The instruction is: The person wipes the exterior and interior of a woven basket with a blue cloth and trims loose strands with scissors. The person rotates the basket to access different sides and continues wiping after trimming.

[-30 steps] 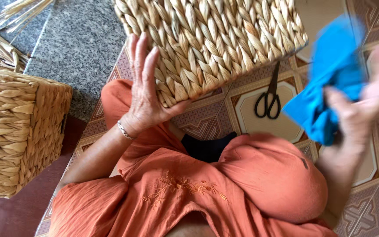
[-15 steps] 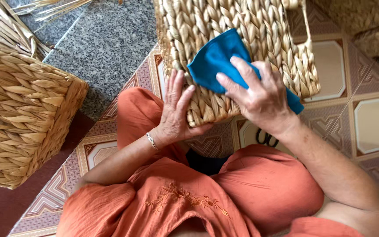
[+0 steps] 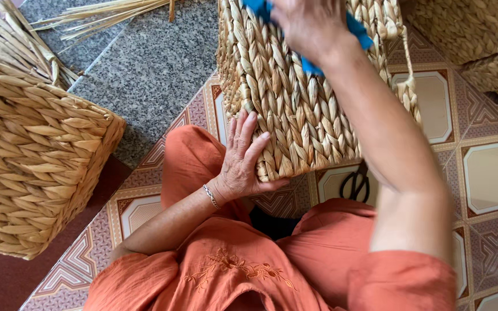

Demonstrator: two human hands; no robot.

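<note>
Woven straw fills the view from your head camera: a pale braided basket (image 3: 306, 92) rests against your lap, tipped so that one plaited wall faces you. Your left hand (image 3: 243, 164) steadies its lower corner, palm flat on the weave, fingers (image 3: 249, 129) spread and released along the braids, thumb hooked under the bottom edge; a thin bracelet (image 3: 210, 196) circles that wrist. Your right hand (image 3: 306, 26) sits higher on the same wall, clenched on a blue cloth (image 3: 355, 29) and pressing it against the straw near the rim; the hand is blurred. A straw cord (image 3: 406, 55) hangs down the basket's right side. Black scissors (image 3: 355, 183) lie on the patterned tile floor (image 3: 485, 173) just under the basket, beside your knee in orange clothing. To your left stands a second woven basket (image 3: 36, 167), with loose straw stalks (image 3: 96, 14) on the grey granite slab (image 3: 151, 69) beyond it. More wickerwork (image 3: 474, 34) shows at upper right.
</note>
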